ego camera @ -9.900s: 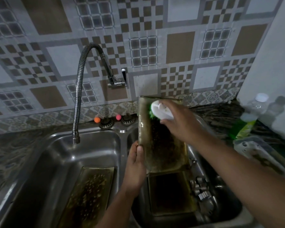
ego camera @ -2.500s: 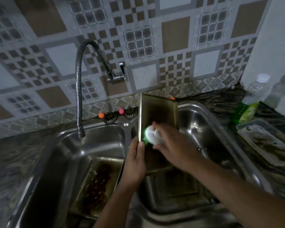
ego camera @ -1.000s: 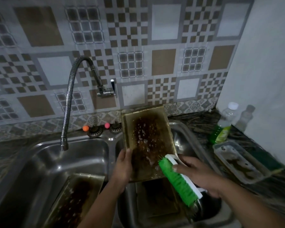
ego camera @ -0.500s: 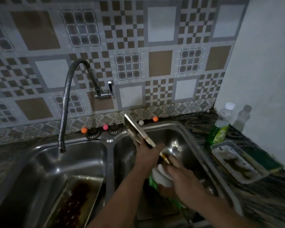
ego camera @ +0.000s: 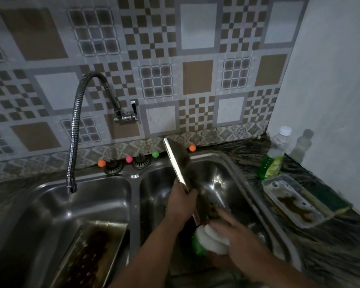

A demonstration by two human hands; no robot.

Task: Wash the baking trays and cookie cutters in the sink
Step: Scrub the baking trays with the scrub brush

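Two hands work over the right basin (ego camera: pixel 233 173) at five o'clock: left hand (ego camera: pixel 182 201) grips a baking tray (ego camera: pixel 176 163) tilted on edge, right hand (ego camera: pixel 235 235) clasps a white-backed green brush (ego camera: pixel 206 239) against its lower end. Another dirty tray (ego camera: pixel 92 252) lies in the left basin (ego camera: pixel 50 204) at seven o'clock.

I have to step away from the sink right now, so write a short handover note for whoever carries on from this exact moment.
Left hand grips a baking tray on edge over the right basin.
Right hand holds the scrub brush at the tray's lower end.
A second tray, crusted with dark residue, lies in the left basin.
Faucet shows no water.
Left: finish scrubbing, rinse, wash the second tray. No cookie cutters can be made out.
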